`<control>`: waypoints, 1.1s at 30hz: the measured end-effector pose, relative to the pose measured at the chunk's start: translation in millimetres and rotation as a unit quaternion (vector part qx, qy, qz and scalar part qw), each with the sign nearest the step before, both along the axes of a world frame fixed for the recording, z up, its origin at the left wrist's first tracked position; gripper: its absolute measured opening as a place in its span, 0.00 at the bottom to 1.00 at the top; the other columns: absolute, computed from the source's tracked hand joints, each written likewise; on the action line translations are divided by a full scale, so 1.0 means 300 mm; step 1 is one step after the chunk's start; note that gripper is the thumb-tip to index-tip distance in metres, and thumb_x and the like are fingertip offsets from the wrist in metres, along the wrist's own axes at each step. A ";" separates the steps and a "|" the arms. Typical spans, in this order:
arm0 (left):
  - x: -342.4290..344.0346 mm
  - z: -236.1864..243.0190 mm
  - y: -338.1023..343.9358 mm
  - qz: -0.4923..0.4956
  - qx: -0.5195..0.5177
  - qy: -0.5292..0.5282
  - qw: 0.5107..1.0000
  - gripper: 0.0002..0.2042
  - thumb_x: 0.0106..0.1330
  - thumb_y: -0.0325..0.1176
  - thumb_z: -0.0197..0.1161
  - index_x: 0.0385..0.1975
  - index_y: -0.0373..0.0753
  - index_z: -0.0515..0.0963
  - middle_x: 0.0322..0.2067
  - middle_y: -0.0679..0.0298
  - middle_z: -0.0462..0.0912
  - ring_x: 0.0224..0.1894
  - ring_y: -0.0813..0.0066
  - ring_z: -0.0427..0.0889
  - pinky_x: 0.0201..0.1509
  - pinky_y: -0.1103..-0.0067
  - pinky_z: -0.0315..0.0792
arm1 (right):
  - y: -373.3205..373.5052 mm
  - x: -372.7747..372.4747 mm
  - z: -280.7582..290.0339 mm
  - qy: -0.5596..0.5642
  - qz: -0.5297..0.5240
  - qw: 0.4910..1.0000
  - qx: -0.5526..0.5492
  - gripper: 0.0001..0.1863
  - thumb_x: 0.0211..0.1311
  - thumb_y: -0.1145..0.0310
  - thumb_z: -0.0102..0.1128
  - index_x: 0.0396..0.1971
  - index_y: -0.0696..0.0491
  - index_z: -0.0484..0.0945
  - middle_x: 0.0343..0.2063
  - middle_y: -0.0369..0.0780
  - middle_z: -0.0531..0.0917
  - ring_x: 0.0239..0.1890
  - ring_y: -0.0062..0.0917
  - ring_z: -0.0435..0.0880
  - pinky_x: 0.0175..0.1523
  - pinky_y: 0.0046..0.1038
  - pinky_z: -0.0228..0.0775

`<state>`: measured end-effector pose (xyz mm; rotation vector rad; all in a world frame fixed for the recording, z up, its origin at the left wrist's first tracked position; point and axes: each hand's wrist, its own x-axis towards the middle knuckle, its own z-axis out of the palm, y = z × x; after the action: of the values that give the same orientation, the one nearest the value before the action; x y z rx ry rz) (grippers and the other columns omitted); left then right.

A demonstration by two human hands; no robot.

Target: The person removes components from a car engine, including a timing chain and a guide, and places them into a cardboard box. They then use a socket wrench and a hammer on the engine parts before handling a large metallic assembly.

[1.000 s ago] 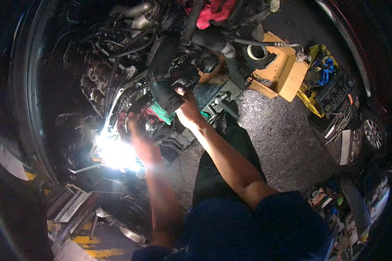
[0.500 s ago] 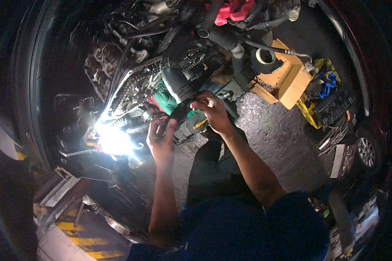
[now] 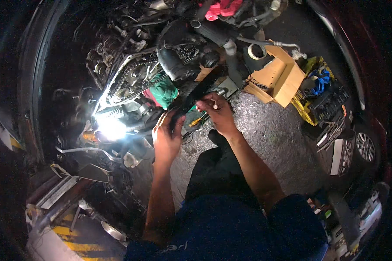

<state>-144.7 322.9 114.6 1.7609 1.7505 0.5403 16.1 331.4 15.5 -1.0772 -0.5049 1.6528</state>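
Note:
Both hands are at the near edge of an open car engine [image 3: 137,78]. My left hand [image 3: 167,135] is closed around a dark black part [image 3: 189,98], whose exact kind I cannot make out. My right hand [image 3: 220,113] grips the same part at its right, fingers curled. Just beyond it are a black hose [image 3: 170,63], a green cloth [image 3: 163,91] and an exposed chain [image 3: 189,54]. A bright work light [image 3: 111,126] glares left of my left hand. A small yellow-handled piece [image 3: 196,123] shows between the hands.
At the right lie a cardboard box [image 3: 287,87], a tape roll [image 3: 257,51], a yellow bag with blue items [image 3: 305,108], tools [image 3: 329,130] and a wheel [image 3: 365,146]. Red cloth [image 3: 222,8] is at the top. Glossy floor [image 3: 274,143] shows below; yellow stripes [image 3: 74,243] at lower left.
My right hand has moved down off the large black hose and now holds the dark part. My left hand has moved right, away from the light, to meet it.

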 end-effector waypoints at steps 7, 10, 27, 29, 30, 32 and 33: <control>-0.057 0.015 -0.206 0.103 -0.105 -0.149 0.978 0.16 0.69 0.36 0.63 0.49 0.29 0.78 0.32 0.63 0.83 0.32 0.79 0.80 0.39 0.82 0.73 | -0.129 -0.108 0.046 -0.151 -0.035 0.986 0.062 0.15 0.55 0.67 0.73 0.32 0.55 0.73 0.26 0.34 0.79 0.30 0.17 0.81 0.36 0.20 0.72; -0.085 0.012 -0.313 0.141 -0.088 -0.196 0.966 0.16 0.69 0.36 0.63 0.48 0.29 0.78 0.32 0.63 0.83 0.31 0.80 0.80 0.37 0.82 0.72 | -0.218 -0.182 0.076 -0.069 -0.068 0.994 0.049 0.17 0.57 0.66 0.71 0.34 0.57 0.71 0.26 0.38 0.80 0.24 0.19 0.80 0.31 0.24 0.73; 0.181 -0.119 -0.447 0.043 -0.288 -0.298 0.909 0.19 0.70 0.42 0.61 0.49 0.32 0.77 0.39 0.64 0.82 0.37 0.78 0.80 0.42 0.79 0.75 | -0.554 0.148 0.054 -0.338 0.044 0.937 0.076 0.09 0.63 0.70 0.63 0.38 0.57 0.75 0.30 0.37 0.81 0.33 0.19 0.79 0.41 0.25 0.73; 0.248 -0.206 -0.442 0.023 -0.323 -0.349 0.880 0.19 0.69 0.42 0.62 0.48 0.31 0.77 0.38 0.64 0.82 0.37 0.78 0.80 0.42 0.79 0.75 | -0.575 0.224 -0.012 -0.310 0.041 0.949 0.046 0.08 0.63 0.71 0.62 0.38 0.57 0.75 0.31 0.38 0.81 0.34 0.20 0.79 0.43 0.26 0.73; 0.291 -0.249 -0.447 0.004 -0.309 -0.336 0.890 0.19 0.69 0.42 0.62 0.48 0.30 0.77 0.39 0.63 0.82 0.39 0.79 0.80 0.41 0.79 0.76 | -0.583 0.270 -0.044 -0.283 0.040 0.958 0.023 0.07 0.64 0.72 0.61 0.38 0.57 0.75 0.31 0.39 0.82 0.35 0.21 0.80 0.45 0.27 0.73; 0.419 -0.309 -0.440 0.005 -0.325 -0.329 0.887 0.20 0.69 0.41 0.61 0.49 0.29 0.76 0.38 0.62 0.83 0.37 0.79 0.81 0.40 0.80 0.76 | -0.603 0.385 -0.098 -0.320 0.047 0.945 0.041 0.06 0.65 0.74 0.59 0.39 0.58 0.75 0.33 0.39 0.82 0.38 0.22 0.80 0.47 0.28 0.73; 0.482 -0.337 -0.436 0.033 -0.375 -0.330 0.866 0.21 0.69 0.40 0.61 0.51 0.27 0.75 0.37 0.60 0.84 0.35 0.79 0.81 0.39 0.81 0.76 | -0.615 0.440 -0.140 -0.303 0.047 0.951 0.029 0.06 0.66 0.74 0.58 0.40 0.58 0.75 0.34 0.40 0.82 0.39 0.22 0.80 0.48 0.27 0.72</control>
<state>-0.2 191.9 13.5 0.8268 1.2621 0.3494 148.0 147.0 -26.6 -1.5371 -1.0071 1.3539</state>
